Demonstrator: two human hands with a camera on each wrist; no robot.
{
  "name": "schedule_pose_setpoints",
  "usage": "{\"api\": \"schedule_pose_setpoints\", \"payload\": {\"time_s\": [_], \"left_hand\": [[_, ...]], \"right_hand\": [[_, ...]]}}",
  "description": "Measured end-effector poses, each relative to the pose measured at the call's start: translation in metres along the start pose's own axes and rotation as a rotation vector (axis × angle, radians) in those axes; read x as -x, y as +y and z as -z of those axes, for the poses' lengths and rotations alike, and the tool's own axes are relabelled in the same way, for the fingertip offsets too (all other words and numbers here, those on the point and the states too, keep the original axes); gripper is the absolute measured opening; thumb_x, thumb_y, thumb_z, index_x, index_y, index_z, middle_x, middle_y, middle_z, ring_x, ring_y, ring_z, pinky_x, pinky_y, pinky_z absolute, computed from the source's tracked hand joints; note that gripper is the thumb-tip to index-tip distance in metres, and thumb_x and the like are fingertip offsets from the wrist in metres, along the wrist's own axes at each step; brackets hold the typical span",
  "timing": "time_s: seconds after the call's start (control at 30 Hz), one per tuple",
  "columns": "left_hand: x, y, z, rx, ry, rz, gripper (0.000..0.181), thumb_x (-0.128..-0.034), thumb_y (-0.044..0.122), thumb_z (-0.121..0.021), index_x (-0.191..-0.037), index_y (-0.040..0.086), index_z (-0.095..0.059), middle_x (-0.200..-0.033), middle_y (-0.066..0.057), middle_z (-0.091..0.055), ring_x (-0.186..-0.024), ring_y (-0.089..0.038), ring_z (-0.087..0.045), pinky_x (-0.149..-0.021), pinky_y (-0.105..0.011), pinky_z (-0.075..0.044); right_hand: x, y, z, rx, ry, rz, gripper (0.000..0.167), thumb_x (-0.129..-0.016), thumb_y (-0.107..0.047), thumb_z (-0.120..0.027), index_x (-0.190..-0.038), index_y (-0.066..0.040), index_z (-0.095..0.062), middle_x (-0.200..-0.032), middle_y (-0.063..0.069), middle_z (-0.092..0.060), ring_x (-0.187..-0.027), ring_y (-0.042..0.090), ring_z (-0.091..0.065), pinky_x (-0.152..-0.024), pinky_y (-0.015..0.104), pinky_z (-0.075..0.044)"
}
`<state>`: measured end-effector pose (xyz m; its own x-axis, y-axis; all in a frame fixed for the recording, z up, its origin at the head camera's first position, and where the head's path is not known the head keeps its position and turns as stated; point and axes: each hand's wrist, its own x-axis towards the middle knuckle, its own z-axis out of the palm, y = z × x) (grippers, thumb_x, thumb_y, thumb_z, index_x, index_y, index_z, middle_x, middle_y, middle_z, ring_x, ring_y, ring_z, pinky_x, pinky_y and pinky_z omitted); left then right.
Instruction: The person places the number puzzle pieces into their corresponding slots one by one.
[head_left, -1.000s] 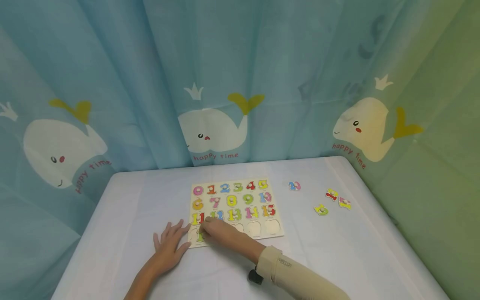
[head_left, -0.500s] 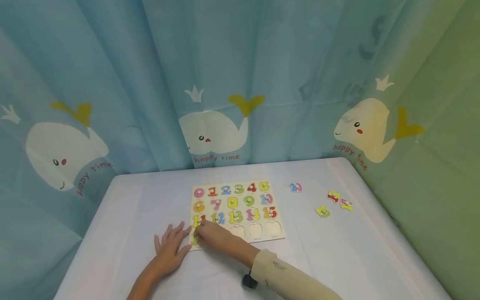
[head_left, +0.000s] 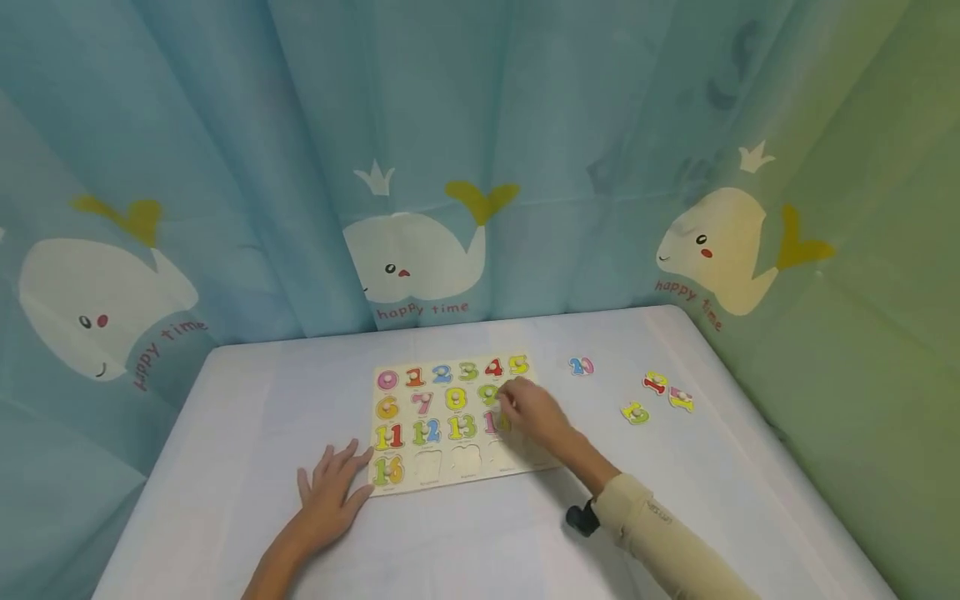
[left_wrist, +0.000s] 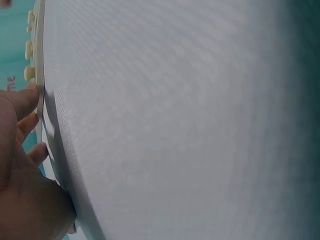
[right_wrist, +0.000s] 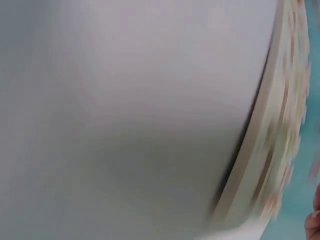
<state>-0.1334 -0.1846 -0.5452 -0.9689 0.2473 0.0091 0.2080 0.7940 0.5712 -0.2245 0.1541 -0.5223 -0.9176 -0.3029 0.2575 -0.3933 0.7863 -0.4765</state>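
Note:
A wooden number puzzle board lies on the table, with knobbed number pieces in its upper rows. The green and orange 16 piece sits in the bottom row's left slot; the visible slots beside it are bare. My left hand rests at the board's left edge, fingers spread. In the left wrist view, its thumb and fingers touch the board edge. Above the board's right part hovers my right hand, fingers loosely bent, with nothing seen in them. It covers part of the 14 piece and its surroundings.
Right of the board lie loose number pieces: a blue and pink 20, a red and yellow piece, a pink and yellow piece and a yellow and green piece. A curtain hangs behind the table.
My right hand has let go of the 16 piece, now in the bottom-left slot, and has moved right across the board. The left hand has stayed at the board's edge.

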Motion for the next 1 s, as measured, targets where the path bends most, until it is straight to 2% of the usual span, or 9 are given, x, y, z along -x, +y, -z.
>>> {"api": "schedule_pose_setpoints", "payload": {"time_s": [0.17,0.27,0.33,0.4,0.47,0.57,0.83,0.9,1.0], "left_hand": [[0.000,0.000,0.003,0.006,-0.010,0.004,0.048,-0.0907,0.021,-0.060,-0.135,0.008,-0.049,-0.145,-0.023,-0.032,-0.134,-0.050,-0.008,-0.094,-0.074,0.010],[0.000,0.000,0.004,0.001,-0.015,0.006,0.048,-0.0908,0.022,-0.060,-0.136,0.008,-0.049,-0.146,-0.023,-0.032,-0.134,-0.050,-0.007,-0.094,-0.073,0.010],[-0.001,0.000,0.004,0.004,-0.020,0.004,0.048,-0.0911,0.022,-0.060,-0.136,0.008,-0.049,-0.146,-0.023,-0.031,-0.134,-0.050,-0.007,-0.094,-0.073,0.011],[-0.001,0.000,0.004,0.006,-0.026,0.003,0.048,-0.0914,0.023,-0.059,-0.136,0.008,-0.049,-0.146,-0.023,-0.031,-0.134,-0.050,-0.007,-0.094,-0.073,0.011],[-0.001,-0.001,0.003,0.002,-0.031,0.005,0.048,-0.0916,0.023,-0.059,-0.136,0.008,-0.048,-0.146,-0.023,-0.031,-0.134,-0.051,-0.007,-0.094,-0.073,0.011],[-0.001,-0.002,0.004,-0.010,-0.032,0.007,0.048,-0.0919,0.024,-0.059,-0.136,0.008,-0.048,-0.146,-0.023,-0.031,-0.134,-0.051,-0.007,-0.094,-0.074,0.010],[-0.001,-0.002,0.002,-0.010,-0.038,0.011,0.048,-0.0924,0.025,-0.058,-0.137,0.008,-0.048,-0.146,-0.023,-0.030,-0.134,-0.051,-0.006,-0.094,-0.073,0.012],[-0.001,-0.003,0.001,-0.016,-0.045,0.016,0.049,-0.0929,0.026,-0.058,-0.137,0.008,-0.047,-0.146,-0.023,-0.030,-0.134,-0.051,-0.006,-0.094,-0.073,0.012],[-0.001,-0.002,0.002,-0.017,-0.044,0.014,0.049,-0.0930,0.026,-0.058,-0.138,0.008,-0.046,-0.147,-0.023,-0.030,-0.134,-0.050,-0.006,-0.094,-0.073,0.012]], "right_hand": [[0.023,0.074,0.051,0.140,0.295,-0.043,0.006,-0.085,0.001,-0.062,-0.090,0.003,-0.063,-0.078,0.009,-0.055,-0.067,0.022,-0.054,-0.057,0.035,-0.049],[0.044,0.115,0.084,0.262,0.393,-0.130,0.014,-0.081,0.008,-0.062,-0.095,0.009,-0.060,-0.082,0.022,-0.054,-0.070,0.037,-0.055,-0.056,0.048,-0.048],[0.061,0.136,0.102,0.305,0.368,-0.249,0.017,-0.082,0.009,-0.061,-0.098,0.012,-0.058,-0.087,0.029,-0.053,-0.075,0.045,-0.054,-0.058,0.054,-0.046],[0.078,0.151,0.115,0.327,0.288,-0.360,0.018,-0.083,0.009,-0.059,-0.099,0.015,-0.057,-0.090,0.033,-0.051,-0.079,0.050,-0.052,-0.060,0.058,-0.045],[0.092,0.161,0.122,0.312,0.185,-0.427,0.018,-0.084,0.009,-0.057,-0.100,0.018,-0.056,-0.092,0.035,-0.050,-0.083,0.051,-0.052,-0.064,0.058,-0.045],[0.103,0.171,0.125,0.264,0.091,-0.444,0.020,-0.086,0.008,-0.056,-0.103,0.018,-0.057,-0.094,0.034,-0.053,-0.086,0.049,-0.053,-0.071,0.056,-0.046],[0.103,0.183,0.129,0.196,0.017,-0.466,0.014,-0.089,0.005,-0.056,-0.099,0.015,-0.059,-0.087,0.023,-0.057,-0.081,0.035,-0.054,-0.072,0.049,-0.046],[0.103,0.184,0.132,0.201,0.010,-0.464,0.015,-0.087,0.004,-0.058,-0.097,0.015,-0.060,-0.084,0.021,-0.057,-0.078,0.033,-0.054,-0.069,0.048,-0.046],[0.101,0.181,0.135,0.231,0.071,-0.443,0.016,-0.084,0.000,-0.061,-0.091,0.015,-0.061,-0.079,0.019,-0.056,-0.072,0.030,-0.053,-0.063,0.044,-0.046]]}}
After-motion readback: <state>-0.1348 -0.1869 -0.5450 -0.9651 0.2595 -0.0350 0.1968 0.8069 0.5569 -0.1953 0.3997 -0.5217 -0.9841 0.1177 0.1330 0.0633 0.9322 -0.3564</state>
